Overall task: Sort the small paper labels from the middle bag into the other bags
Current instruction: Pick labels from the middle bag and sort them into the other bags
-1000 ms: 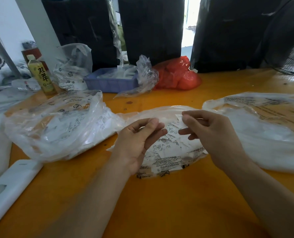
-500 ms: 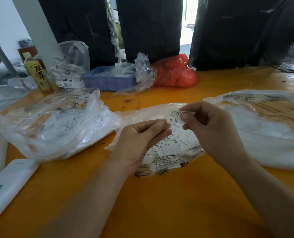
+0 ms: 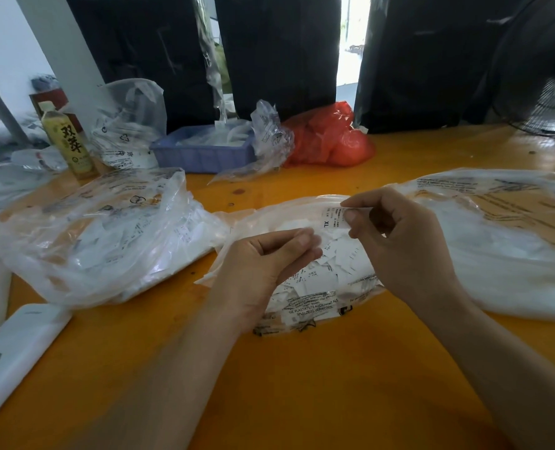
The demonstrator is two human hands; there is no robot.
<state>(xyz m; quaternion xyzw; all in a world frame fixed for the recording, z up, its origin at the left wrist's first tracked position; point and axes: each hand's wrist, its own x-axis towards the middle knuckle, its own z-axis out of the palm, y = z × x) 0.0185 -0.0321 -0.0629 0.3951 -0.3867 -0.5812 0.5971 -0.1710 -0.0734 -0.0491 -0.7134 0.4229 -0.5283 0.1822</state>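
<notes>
The right hand (image 3: pixel 402 245) pinches a small paper label (image 3: pixel 332 219) between thumb and forefinger, its other fingers (image 3: pixel 380 222) curled in; the label is printed "XL" and is held up above the open mouth of the middle bag (image 3: pixel 315 297). The left hand (image 3: pixel 263 271) sits at 9 o'clock from the right one, just beside it, fingers curled in toward the palm; whether it holds a label, I cannot tell. It lies over the near left part of the middle bag, which rests on the orange counter (image 3: pixel 302 384) and is heaped with more white labels.

At 9 o'clock from the middle bag lies the left bag (image 3: pixel 101 241), clear plastic with white labels inside. At 3 o'clock lies the right bag (image 3: pixel 503 254), also clear and holding white paper.

Farther off, at 12 o'clock, a blue tray (image 3: pixel 201 154) stands with a red plastic bag (image 3: pixel 328 141) just beside it. At 10 o'clock a bottle (image 3: pixel 68 141) with a yellow label stands upright. A white flat case (image 3: pixel 13 355) lies at 8 o'clock near the counter's edge.
</notes>
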